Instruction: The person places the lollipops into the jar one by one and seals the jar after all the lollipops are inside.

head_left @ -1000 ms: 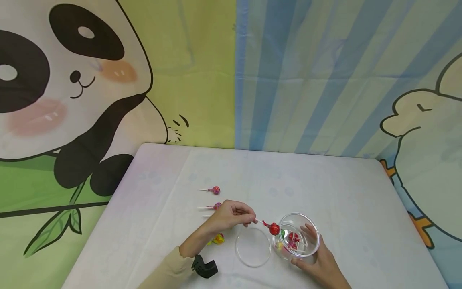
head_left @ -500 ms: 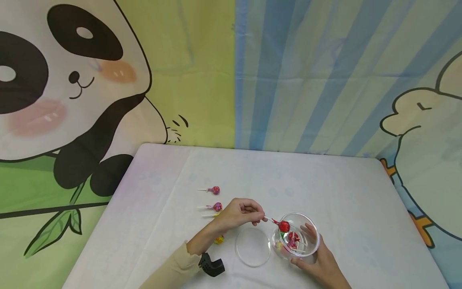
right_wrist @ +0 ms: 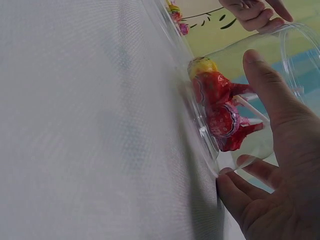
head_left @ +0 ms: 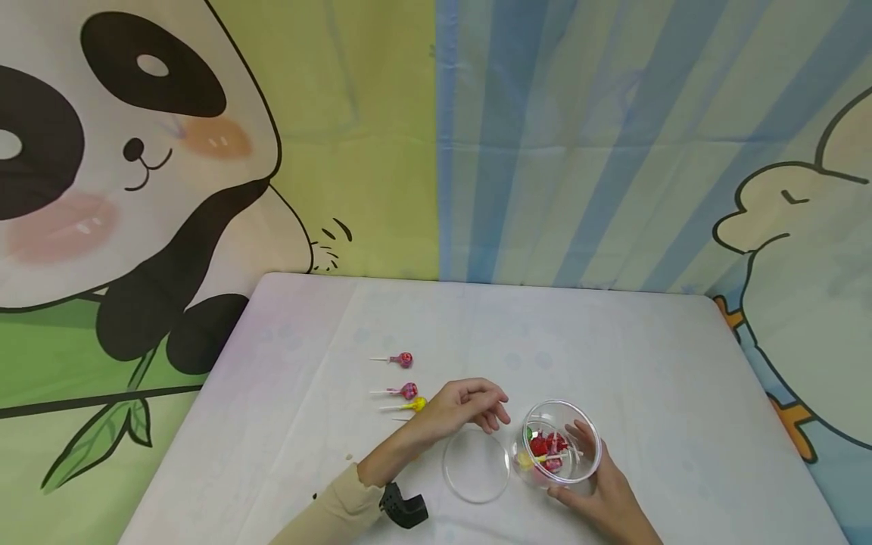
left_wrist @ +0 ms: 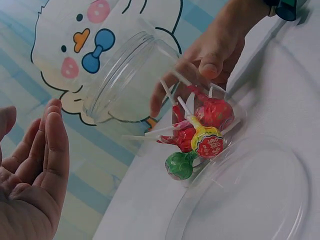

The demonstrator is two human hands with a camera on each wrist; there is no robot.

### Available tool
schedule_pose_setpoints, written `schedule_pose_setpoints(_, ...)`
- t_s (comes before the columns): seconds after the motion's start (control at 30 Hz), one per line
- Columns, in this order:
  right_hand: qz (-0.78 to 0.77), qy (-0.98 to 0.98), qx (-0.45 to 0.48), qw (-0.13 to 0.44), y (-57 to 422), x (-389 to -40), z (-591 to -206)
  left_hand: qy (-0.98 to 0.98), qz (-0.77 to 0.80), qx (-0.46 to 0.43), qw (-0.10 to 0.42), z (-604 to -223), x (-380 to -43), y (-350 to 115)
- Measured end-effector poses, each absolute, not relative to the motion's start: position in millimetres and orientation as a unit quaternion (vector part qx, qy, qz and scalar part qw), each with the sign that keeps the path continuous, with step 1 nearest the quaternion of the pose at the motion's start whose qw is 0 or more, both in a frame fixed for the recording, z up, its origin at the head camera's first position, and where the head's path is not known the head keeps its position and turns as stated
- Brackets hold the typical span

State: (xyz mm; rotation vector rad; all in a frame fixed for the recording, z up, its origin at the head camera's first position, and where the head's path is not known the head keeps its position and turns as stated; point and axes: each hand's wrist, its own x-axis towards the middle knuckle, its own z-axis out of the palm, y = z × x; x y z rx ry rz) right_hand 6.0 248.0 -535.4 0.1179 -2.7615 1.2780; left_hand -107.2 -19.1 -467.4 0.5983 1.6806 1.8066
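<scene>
My left hand point(head_left: 470, 405) hovers just left of the jar's mouth, fingers loosely bent with nothing between them. In the left wrist view its palm is bare. My right hand point(head_left: 599, 492) grips the clear round jar point(left_wrist: 125, 75) from the right side, thumb and fingers spread about its wall. The jar tilts toward the left hand. Inside at its bottom lie several wrapped lollipops, among them a red lollipop point(left_wrist: 215, 114), a yellow lollipop point(left_wrist: 207, 142) and a green lollipop point(left_wrist: 179, 166), with white sticks pointing up toward the mouth.
A clear round lid point(head_left: 477, 465) lies flat on the white table, left of the jar. Further left lie a pink lollipop point(head_left: 406, 359), another pink lollipop point(head_left: 409, 391) and a yellow lollipop point(head_left: 417, 404). A stick end shows beside the left forearm, which hides the rest.
My left hand carried a red lollipop rightward over the jar's mouth and let it go; it now lies inside. The emptied hand has drawn slightly apart from the rim. My right hand stays put.
</scene>
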Motion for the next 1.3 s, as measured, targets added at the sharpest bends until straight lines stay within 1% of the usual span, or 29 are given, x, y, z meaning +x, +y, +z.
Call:
schedule_pose_setpoints(0.13,0.415,-0.908,0.031,0.041,249,6,-537,0.64,0.678,0.204,0.299,-471,-107,-24)
schedule_pose_setpoints(0.23,0.419,-0.907,0.031,0.041,250,6,-537,0.643,0.677,0.205,0.294,-475,-107,-29)
schedule_pose_setpoints(0.4,0.423,-0.903,0.051,0.06,251,5,-538,0.651,0.676,0.194,0.285,-487,-104,-42)
schedule_pose_setpoints(0.53,0.424,-0.901,0.064,0.073,252,5,-539,0.667,0.672,0.171,0.274,-501,-100,-63)
schedule_pose_setpoints(0.73,0.434,-0.895,0.071,0.078,250,6,-541,0.685,0.666,0.146,0.258,-517,-85,-109)
schedule_pose_setpoints(1.0,0.427,-0.898,0.07,0.076,253,3,-540,0.74,0.626,0.099,0.225,-515,-65,-161)
schedule_pose_setpoints(1.07,0.436,-0.894,0.076,0.079,253,3,-541,0.755,0.612,0.088,0.219,-514,-60,-168)
schedule_pose_setpoints(1.2,0.437,-0.892,0.081,0.084,253,3,-542,0.771,0.592,0.065,0.223,-511,-54,-176)
schedule_pose_setpoints(1.3,0.433,-0.895,0.076,0.078,254,3,-542,0.786,0.576,0.059,0.216,-510,-52,-179)
